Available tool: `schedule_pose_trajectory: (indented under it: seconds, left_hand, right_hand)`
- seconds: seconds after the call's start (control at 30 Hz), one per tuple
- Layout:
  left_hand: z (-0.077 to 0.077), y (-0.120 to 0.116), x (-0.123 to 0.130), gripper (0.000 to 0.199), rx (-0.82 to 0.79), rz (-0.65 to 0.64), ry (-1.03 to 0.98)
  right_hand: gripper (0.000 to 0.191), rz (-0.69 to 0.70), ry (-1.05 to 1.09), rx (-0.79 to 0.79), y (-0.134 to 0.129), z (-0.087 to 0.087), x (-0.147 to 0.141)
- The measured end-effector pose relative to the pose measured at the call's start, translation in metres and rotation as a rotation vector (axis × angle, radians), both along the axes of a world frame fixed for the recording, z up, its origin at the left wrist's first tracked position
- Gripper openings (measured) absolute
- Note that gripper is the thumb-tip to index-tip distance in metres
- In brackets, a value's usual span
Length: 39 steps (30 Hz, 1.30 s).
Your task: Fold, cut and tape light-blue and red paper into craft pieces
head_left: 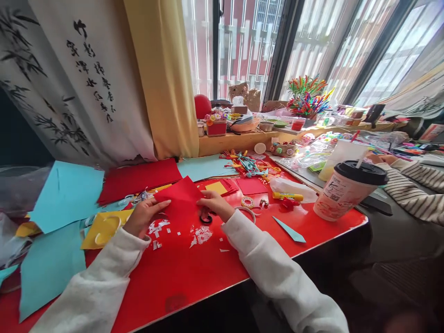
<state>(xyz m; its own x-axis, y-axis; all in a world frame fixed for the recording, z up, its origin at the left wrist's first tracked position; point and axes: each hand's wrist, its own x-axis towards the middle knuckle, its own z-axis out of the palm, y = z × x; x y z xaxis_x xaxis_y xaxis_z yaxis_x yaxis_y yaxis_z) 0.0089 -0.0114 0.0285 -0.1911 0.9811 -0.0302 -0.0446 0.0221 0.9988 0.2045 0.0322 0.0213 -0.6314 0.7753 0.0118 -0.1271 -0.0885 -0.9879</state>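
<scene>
A sheet of red paper (pixel 183 198) is held up above the red table (pixel 194 282), one side in each hand. My left hand (pixel 144 215) pinches its left edge between thumb and fingers. On the right edge, my right hand (pixel 215 204) grips it the same way. Just below the right hand lies a black-handled tool, perhaps scissors (pixel 206 219), mostly hidden by the hand. White paper scraps (pixel 201 235) are scattered on the table under the sheet. To the left, a yellow paper piece (pixel 104 227) with curved cut-outs rests near my left forearm.
Light blue sheets (pixel 67 194) lie at the left. A tilted drink cup (pixel 347 189) with black lid stands near the right table edge. A glue stick (pixel 287 196), a tape roll (pixel 247 202) and several colourful scissors (pixel 251 164) lie behind. A co-worker's striped sleeve (pixel 412 189) shows at far right.
</scene>
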Motion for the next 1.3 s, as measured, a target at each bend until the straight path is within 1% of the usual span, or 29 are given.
schedule_pose_trajectory:
  seconds: [0.03, 0.07, 0.17, 0.23, 0.3, 0.37, 0.43, 0.5, 0.57, 0.63, 0.7, 0.8, 0.87, 0.93, 1.0, 1.07, 1.1, 1.13, 1.17, 1.2, 1.23, 1.3]
  left_hand:
    - [-0.005, -0.001, -0.001, 0.020, -0.025, -0.004, -0.030]
    - [-0.009, -0.001, -0.002, 0.018, -0.029, 0.002, -0.055]
    - [-0.016, -0.003, -0.005, 0.019, -0.020, -0.006, -0.059]
    - [-0.017, -0.005, -0.006, 0.029, -0.014, -0.028, -0.049]
    - [-0.016, -0.006, -0.006, 0.040, -0.046, -0.026, -0.064]
    - [-0.017, -0.009, -0.004, 0.046, -0.081, 0.001, -0.121]
    - [-0.020, -0.011, 0.000, 0.049, -0.048, 0.044, -0.188]
    - [-0.024, -0.012, 0.004, 0.048, 0.057, 0.117, -0.199]
    - [-0.028, -0.011, 0.007, 0.044, 0.142, 0.188, -0.138]
    - [-0.031, -0.010, 0.008, 0.041, 0.161, 0.217, -0.085]
    - [-0.029, -0.010, 0.008, 0.039, 0.131, 0.190, -0.110]
    - [-0.023, -0.013, 0.009, 0.034, 0.096, 0.113, -0.174]
    - [-0.018, -0.019, 0.011, 0.030, 0.153, 0.069, -0.105]
    - [-0.014, -0.025, 0.012, 0.019, 0.289, -0.004, 0.067]
    - [-0.012, -0.030, 0.012, 0.007, 0.454, -0.093, 0.281]
    - [-0.011, -0.032, 0.010, 0.015, 0.582, -0.151, 0.474]
    - [-0.011, -0.032, 0.009, 0.019, 0.621, -0.160, 0.543]
    - [-0.011, -0.031, 0.008, 0.021, 0.638, -0.163, 0.591]
    - [-0.012, -0.030, 0.008, 0.022, 0.637, -0.146, 0.615]
    - [-0.012, -0.029, 0.008, 0.022, 0.616, -0.107, 0.604]
    - [-0.013, -0.027, 0.009, 0.021, 0.571, -0.049, 0.550]
    - [-0.015, -0.025, 0.011, 0.028, 0.413, 0.061, 0.340]
  right_hand:
    - [0.013, 0.012, -0.020, 0.005, 0.002, -0.004, -0.002]
    - [0.016, -0.003, -0.029, 0.008, 0.003, -0.007, -0.003]
    - [0.022, -0.118, -0.053, 0.040, 0.001, -0.014, -0.002]
    - [0.024, -0.135, -0.098, 0.067, -0.001, -0.015, -0.003]
    - [0.024, -0.101, -0.126, 0.062, -0.003, -0.016, -0.004]
    - [0.023, -0.110, -0.076, 0.023, -0.006, -0.015, -0.008]
    - [0.023, -0.171, 0.027, -0.024, -0.010, -0.015, -0.011]
    - [0.025, -0.181, 0.074, -0.061, -0.012, -0.016, -0.013]
    - [0.025, -0.145, 0.048, -0.076, -0.013, -0.019, -0.015]
    - [0.024, -0.134, 0.016, -0.061, -0.011, -0.023, -0.015]
    - [0.024, -0.140, 0.029, -0.031, -0.010, -0.026, -0.013]
    - [0.020, -0.100, 0.091, 0.028, -0.009, -0.028, -0.012]
    - [0.024, -0.099, 0.132, 0.079, -0.012, -0.027, -0.012]
    - [0.032, -0.158, 0.162, 0.092, -0.016, -0.023, -0.014]
    - [0.036, -0.174, 0.197, -0.005, -0.020, -0.019, -0.015]
    - [0.047, -0.076, 0.227, -0.184, -0.022, -0.015, -0.015]
    - [0.053, -0.018, 0.235, -0.263, -0.022, -0.013, -0.015]
    - [0.054, 0.018, 0.234, -0.310, -0.022, -0.013, -0.014]
    - [0.050, 0.018, 0.223, -0.324, -0.021, -0.014, -0.013]
    - [0.042, -0.017, 0.204, -0.308, -0.021, -0.015, -0.012]
    - [0.035, -0.072, 0.179, -0.273, -0.020, -0.017, -0.012]
    - [0.027, -0.179, 0.128, -0.178, -0.020, -0.021, -0.012]
